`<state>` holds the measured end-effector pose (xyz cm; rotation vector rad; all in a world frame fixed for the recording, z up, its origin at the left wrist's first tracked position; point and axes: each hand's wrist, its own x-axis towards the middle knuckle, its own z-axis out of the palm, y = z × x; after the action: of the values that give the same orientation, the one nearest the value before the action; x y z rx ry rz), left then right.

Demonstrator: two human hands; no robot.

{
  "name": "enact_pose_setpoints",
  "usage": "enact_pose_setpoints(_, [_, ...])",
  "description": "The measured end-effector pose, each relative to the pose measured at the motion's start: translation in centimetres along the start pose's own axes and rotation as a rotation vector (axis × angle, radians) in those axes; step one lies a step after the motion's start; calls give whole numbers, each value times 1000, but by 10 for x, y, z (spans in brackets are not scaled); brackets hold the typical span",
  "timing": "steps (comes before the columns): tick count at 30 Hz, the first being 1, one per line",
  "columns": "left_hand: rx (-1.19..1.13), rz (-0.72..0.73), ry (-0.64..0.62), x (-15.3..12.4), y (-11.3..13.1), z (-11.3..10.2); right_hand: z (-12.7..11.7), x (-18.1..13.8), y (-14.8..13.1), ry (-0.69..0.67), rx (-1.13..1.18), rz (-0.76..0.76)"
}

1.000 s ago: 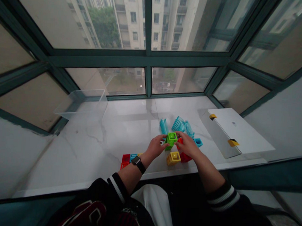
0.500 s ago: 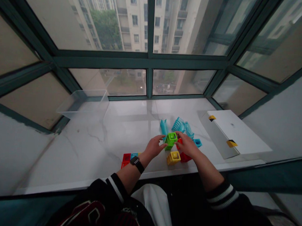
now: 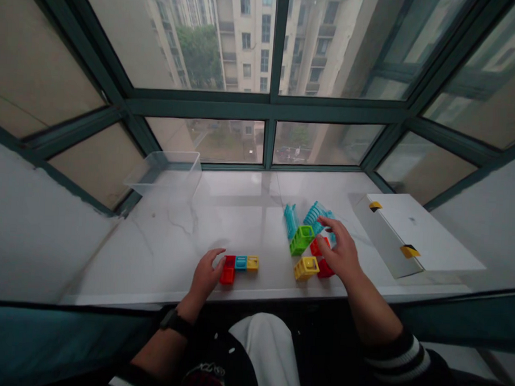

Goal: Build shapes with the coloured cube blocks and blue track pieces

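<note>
My left hand (image 3: 205,274) lies on the marble sill with fingers apart, its tips touching the red end of a joined row of red, blue and yellow blocks (image 3: 239,265). My right hand (image 3: 339,250) hovers with fingers spread over a cluster of pieces, holding nothing. A green cube (image 3: 302,239) stands just left of its fingers. A yellow cube (image 3: 306,267) and red pieces (image 3: 323,269) lie below the palm. Turquoise ridged track pieces (image 3: 308,215) sit behind the green cube.
A clear plastic bin (image 3: 165,172) stands at the back left of the white marble sill (image 3: 222,214). A white box with yellow tabs (image 3: 413,234) lies at the right. Window frames wall the far side.
Both hands let go of the green cube. My left hand moved down and left to the red, blue and yellow row. My right hand opened above the cluster. The camera shifted left.
</note>
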<state>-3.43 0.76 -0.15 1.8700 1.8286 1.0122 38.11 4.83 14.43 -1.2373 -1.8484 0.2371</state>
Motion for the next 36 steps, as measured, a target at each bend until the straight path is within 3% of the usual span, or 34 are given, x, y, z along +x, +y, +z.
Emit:
enact_pose_setpoints(2, [21,43,-2,-7,-1,8,9,-6,-32,-4,89,-58])
enact_pose_setpoints(6, [99,113,-78,-2,17,29,69,-32,-66,-313,269,-88])
enact_pose_setpoints(11, [217,99,-232,7,42,45,163,-68,-43,-567,130,103])
enact_pose_setpoints(14, [257,111,-265,3,50,51,188,-81,-22,-649,54,170])
enact_pose_setpoints(20, [318,124,-270,-2,55,56,185,-87,-6,-679,44,189])
enact_pose_setpoints(36, [321,113,-235,-1,57,58,178,-99,0,-633,6,218])
